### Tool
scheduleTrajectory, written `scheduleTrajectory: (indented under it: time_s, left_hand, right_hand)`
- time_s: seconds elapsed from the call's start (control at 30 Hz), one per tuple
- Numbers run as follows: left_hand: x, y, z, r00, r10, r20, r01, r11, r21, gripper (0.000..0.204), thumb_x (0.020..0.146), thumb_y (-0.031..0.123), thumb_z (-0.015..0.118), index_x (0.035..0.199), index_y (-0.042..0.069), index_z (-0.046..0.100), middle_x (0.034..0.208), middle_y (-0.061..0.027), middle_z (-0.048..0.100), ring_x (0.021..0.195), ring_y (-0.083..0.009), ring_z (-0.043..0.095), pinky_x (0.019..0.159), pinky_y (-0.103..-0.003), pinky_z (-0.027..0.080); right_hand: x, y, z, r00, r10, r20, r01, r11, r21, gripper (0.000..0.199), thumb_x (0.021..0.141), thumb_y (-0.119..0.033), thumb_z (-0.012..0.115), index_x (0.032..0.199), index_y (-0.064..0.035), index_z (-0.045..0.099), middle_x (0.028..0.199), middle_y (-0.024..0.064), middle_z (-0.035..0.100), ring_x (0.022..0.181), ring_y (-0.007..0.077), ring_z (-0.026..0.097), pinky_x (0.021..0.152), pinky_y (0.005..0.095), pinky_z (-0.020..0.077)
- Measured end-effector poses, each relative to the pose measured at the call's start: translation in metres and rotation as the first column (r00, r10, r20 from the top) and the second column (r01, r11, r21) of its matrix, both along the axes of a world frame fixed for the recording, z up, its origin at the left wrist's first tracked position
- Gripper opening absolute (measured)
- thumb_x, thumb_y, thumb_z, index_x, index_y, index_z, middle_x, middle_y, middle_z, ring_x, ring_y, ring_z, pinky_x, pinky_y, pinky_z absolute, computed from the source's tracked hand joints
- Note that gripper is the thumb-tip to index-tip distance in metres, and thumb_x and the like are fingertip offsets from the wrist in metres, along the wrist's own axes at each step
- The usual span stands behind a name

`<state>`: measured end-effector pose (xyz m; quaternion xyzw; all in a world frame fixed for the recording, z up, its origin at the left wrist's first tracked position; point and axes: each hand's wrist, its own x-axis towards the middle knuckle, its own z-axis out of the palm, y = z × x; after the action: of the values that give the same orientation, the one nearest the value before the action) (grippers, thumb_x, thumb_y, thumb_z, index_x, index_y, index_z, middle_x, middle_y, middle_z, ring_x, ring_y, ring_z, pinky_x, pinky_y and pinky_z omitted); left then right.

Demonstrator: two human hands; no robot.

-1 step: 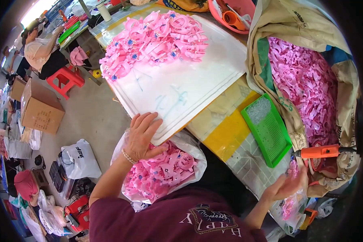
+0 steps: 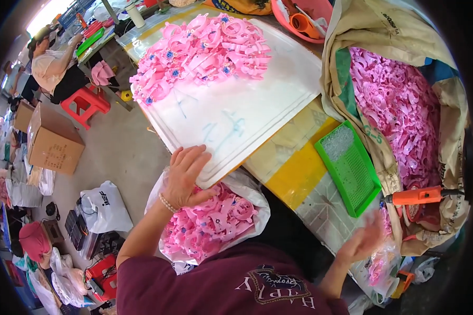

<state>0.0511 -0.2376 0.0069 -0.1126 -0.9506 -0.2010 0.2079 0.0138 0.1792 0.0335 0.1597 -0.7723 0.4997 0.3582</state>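
My left hand (image 2: 186, 176) lies with its fingers spread on the near corner of a white board (image 2: 278, 100), holding nothing. A heap of pink plastic pieces with small blue parts (image 2: 205, 50) covers the board's far end. Under that hand, a white bag (image 2: 260, 210) holds similar pink pieces (image 2: 210, 226). My right hand (image 2: 360, 241) is raised over the table's near right part, below a green tray (image 2: 349, 168). Its fingers are blurred but look stretched out, and nothing shows in them. Tiny clear bits (image 2: 337, 144) lie in the tray's far end.
A large woven sack (image 2: 347, 94) of pink parts (image 2: 397, 115) stands on the right, with an orange-handled tool (image 2: 418, 197) across its near side. A red basin (image 2: 320, 37) is at the back. Leftward are a seated person (image 2: 50, 65), a red stool (image 2: 86, 105) and cartons (image 2: 52, 139).
My right hand has shifted a little to the left, away from the sack, and its fingers have blurred. The left hand stays on the board's corner.
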Motion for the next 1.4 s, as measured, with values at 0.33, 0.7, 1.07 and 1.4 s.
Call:
scheduleTrajectory:
  time_s: [0.33, 0.7, 1.07, 1.4]
  left_hand:
    - [-0.064, -0.077, -0.05, 0.709, 0.696, 0.107, -0.396, 0.268, 0.878, 0.069, 0.077, 0.013, 0.068, 0.133, -0.007, 0.032, 0.132, -0.0231, 0.041, 0.115, -0.0323, 0.048, 0.096, -0.042, 0.039]
    - [-0.059, -0.076, -0.037, 0.89, 0.329, 0.315, -0.218, -0.299, 0.929, 0.038, 0.076, 0.0, 0.058, 0.112, -0.006, 0.047, 0.103, -0.0168, 0.059, 0.09, -0.0296, 0.063, 0.076, -0.041, 0.055]
    - [-0.013, -0.039, -0.037, 0.858, 0.459, 0.232, -0.064, -0.352, 0.934, 0.04, 0.079, -0.001, 0.054, 0.117, -0.003, 0.044, 0.111, -0.0152, 0.056, 0.098, -0.0314, 0.06, 0.084, -0.044, 0.053]
    - [-0.041, -0.023, -0.047, 0.734, 0.635, 0.24, 0.121, -0.47, 0.874, 0.044, 0.077, -0.007, 0.054, 0.119, -0.003, 0.045, 0.113, -0.0152, 0.056, 0.1, -0.0309, 0.059, 0.089, -0.043, 0.05]
  right_hand:
    - [-0.015, -0.158, -0.038, -0.051, 0.867, 0.496, -0.147, 0.485, -0.862, 0.036, 0.096, -0.018, 0.048, 0.127, -0.0004, 0.044, 0.111, 0.0133, 0.06, 0.095, 0.0192, 0.06, 0.081, 0.0302, 0.0494]
    - [-0.013, -0.231, -0.039, -0.111, 0.832, 0.544, -0.222, 0.513, -0.829, 0.059, 0.092, -0.017, 0.049, 0.142, -0.0096, 0.019, 0.119, 0.0121, 0.053, 0.102, 0.0189, 0.058, 0.086, 0.0341, 0.0456]
    - [-0.044, -0.207, -0.044, 0.143, 0.574, 0.806, -0.672, 0.654, -0.347, 0.038, 0.082, -0.016, 0.063, 0.111, 0.0053, 0.051, 0.103, 0.018, 0.063, 0.092, 0.0275, 0.062, 0.078, 0.0344, 0.0494]
    - [-0.019, -0.21, -0.008, 0.911, 0.341, 0.23, -0.381, 0.49, 0.784, 0.044, 0.07, -0.026, 0.07, 0.103, -0.0028, 0.052, 0.093, 0.015, 0.054, 0.085, 0.0305, 0.056, 0.068, 0.0394, 0.0451]
